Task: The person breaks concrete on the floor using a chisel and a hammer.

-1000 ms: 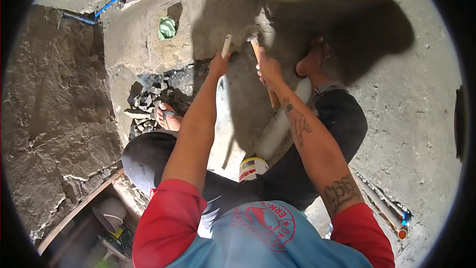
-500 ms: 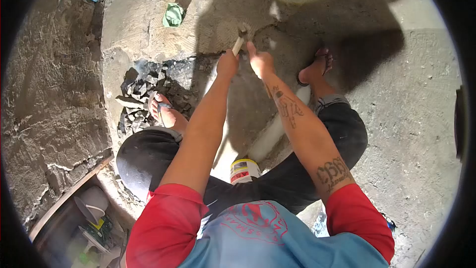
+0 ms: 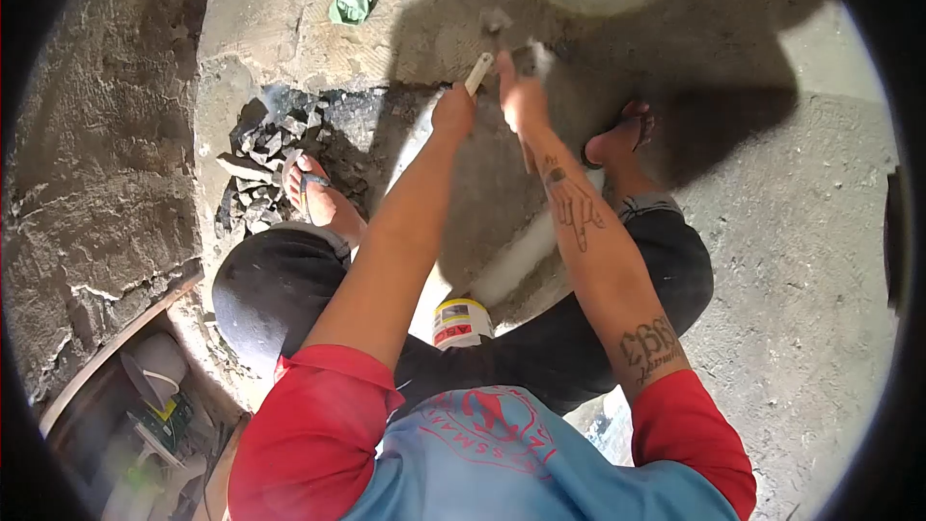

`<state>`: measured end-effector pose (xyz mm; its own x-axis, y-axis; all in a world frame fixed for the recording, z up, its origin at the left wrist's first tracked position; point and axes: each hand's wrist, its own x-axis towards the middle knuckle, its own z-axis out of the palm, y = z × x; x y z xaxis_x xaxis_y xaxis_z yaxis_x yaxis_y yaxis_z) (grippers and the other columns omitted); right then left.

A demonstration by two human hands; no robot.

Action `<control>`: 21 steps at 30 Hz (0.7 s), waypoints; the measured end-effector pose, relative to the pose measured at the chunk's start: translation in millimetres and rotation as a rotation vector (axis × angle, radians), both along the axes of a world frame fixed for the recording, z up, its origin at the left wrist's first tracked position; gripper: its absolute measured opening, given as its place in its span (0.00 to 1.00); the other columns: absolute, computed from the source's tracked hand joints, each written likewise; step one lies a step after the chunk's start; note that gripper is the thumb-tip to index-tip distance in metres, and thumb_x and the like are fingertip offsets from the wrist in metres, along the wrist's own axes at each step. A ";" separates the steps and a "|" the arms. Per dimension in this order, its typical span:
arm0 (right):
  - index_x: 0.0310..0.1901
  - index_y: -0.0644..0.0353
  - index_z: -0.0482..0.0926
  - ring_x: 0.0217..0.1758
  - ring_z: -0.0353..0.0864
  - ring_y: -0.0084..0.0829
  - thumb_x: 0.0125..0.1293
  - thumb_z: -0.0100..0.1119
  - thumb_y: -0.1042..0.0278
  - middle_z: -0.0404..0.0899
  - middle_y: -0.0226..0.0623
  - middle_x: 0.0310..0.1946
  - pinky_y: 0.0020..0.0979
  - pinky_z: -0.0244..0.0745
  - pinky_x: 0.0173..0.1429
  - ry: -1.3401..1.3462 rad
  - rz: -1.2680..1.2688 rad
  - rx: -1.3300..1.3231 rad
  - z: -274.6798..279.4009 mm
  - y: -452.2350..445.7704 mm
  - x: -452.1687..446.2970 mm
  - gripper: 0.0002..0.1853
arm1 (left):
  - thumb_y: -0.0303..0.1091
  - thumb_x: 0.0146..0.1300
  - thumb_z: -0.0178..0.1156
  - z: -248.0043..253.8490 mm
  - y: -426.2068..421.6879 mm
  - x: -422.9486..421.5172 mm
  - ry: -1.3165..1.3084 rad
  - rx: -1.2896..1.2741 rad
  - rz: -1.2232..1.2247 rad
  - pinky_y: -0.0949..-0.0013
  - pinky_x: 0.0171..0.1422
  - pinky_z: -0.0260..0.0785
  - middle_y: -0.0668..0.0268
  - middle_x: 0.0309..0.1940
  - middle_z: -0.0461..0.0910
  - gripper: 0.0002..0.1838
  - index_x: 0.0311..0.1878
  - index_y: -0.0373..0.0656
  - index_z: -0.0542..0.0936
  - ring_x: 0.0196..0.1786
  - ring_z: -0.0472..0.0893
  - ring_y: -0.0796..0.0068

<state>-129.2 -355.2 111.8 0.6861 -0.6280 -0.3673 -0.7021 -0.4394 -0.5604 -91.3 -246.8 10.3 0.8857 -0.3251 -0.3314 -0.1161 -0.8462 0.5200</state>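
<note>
My left hand [image 3: 453, 112] is closed around a pale, bar-like chisel [image 3: 479, 71], its upper end showing above my fist. Beside it on the right, my right hand [image 3: 524, 104] grips a hammer [image 3: 529, 160]. Part of the handle shows below my wrist, and a blurred grey head [image 3: 496, 21] appears beyond my thumb. Both hands are over the rough concrete floor [image 3: 289, 39], in my own shadow. Where the chisel's lower end sits is hidden behind my left hand.
Broken stone chunks [image 3: 260, 169] lie around my left foot [image 3: 323, 198]. A crumpled green wrapper [image 3: 353, 1] is on the floor ahead. Between my legs stands a white bucket [image 3: 463, 323]. A rough wall [image 3: 106, 164] rises at the left, with tools [image 3: 169, 425] in a recess below.
The blurred hammer head has moved up and away from the chisel's top. My right hand has shifted slightly right. The view has moved a little, so the floor appears higher.
</note>
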 end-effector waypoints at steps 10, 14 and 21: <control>0.18 0.65 0.72 0.16 0.62 0.30 0.68 0.37 0.30 0.72 0.38 0.14 0.36 0.59 0.23 0.026 0.002 0.054 -14.2 7.6 -20.5 0.40 | 0.45 0.63 0.58 -11.1 -2.7 1.4 0.026 -0.005 -0.002 0.53 0.47 0.75 0.48 0.39 0.81 0.19 0.45 0.37 0.74 0.44 0.82 0.49; 0.19 0.65 0.73 0.18 0.65 0.31 0.64 0.36 0.26 0.73 0.38 0.15 0.38 0.63 0.26 0.226 -0.261 0.288 23.8 2.6 9.6 0.42 | 0.45 0.63 0.58 -5.8 -1.5 1.5 0.031 -0.017 -0.005 0.53 0.47 0.75 0.48 0.39 0.81 0.19 0.44 0.37 0.74 0.44 0.82 0.49; 0.18 0.60 0.71 0.15 0.66 0.28 0.64 0.40 0.27 0.67 0.32 0.12 0.34 0.60 0.20 -0.547 -0.167 0.392 -2.7 12.4 -21.9 0.38 | 0.44 0.62 0.59 -10.1 -2.5 0.5 0.038 -0.017 0.016 0.53 0.47 0.75 0.48 0.39 0.81 0.18 0.45 0.38 0.76 0.44 0.82 0.50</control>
